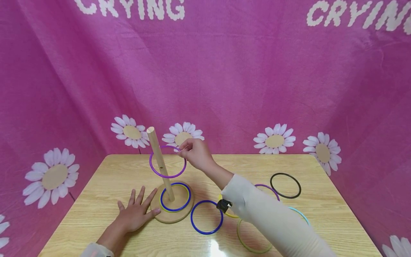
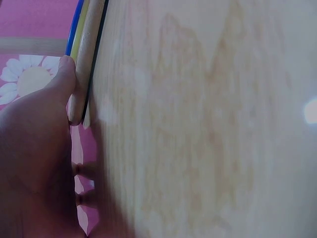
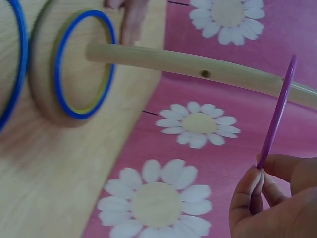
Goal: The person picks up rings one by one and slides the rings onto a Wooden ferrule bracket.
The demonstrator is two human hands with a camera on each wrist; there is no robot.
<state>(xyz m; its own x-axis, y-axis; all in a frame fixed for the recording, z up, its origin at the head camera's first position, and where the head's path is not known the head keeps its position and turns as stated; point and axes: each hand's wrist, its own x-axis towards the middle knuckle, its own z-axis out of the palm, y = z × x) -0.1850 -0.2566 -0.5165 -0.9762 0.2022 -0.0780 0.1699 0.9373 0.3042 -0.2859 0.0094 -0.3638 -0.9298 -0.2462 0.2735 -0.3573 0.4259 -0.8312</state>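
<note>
My right hand (image 1: pixel 196 153) pinches a purple ring (image 1: pixel 167 177) between thumb and fingers. The ring is around the upper part of an upright wooden peg (image 1: pixel 163 167), held well above the base. In the right wrist view the purple ring (image 3: pixel 277 116) shows edge-on, crossing the peg (image 3: pixel 173 62). On the round wooden base (image 1: pixel 171 217) lie a blue ring (image 1: pixel 189 200) and a yellow-green ring, both circling the peg's foot. My left hand (image 1: pixel 135 215) rests on the table with fingers spread, its thumb touching the base's edge.
Right of the base, a blue ring (image 1: pixel 207 233), an olive ring (image 1: pixel 245 246), a black ring (image 1: pixel 300 189) and a light blue ring (image 1: pixel 302 214) lie on the table (image 1: pixel 128 171). Another purple ring (image 1: pixel 273 190) and a yellow ring are partly hidden by my right sleeve (image 1: pixel 266 210).
</note>
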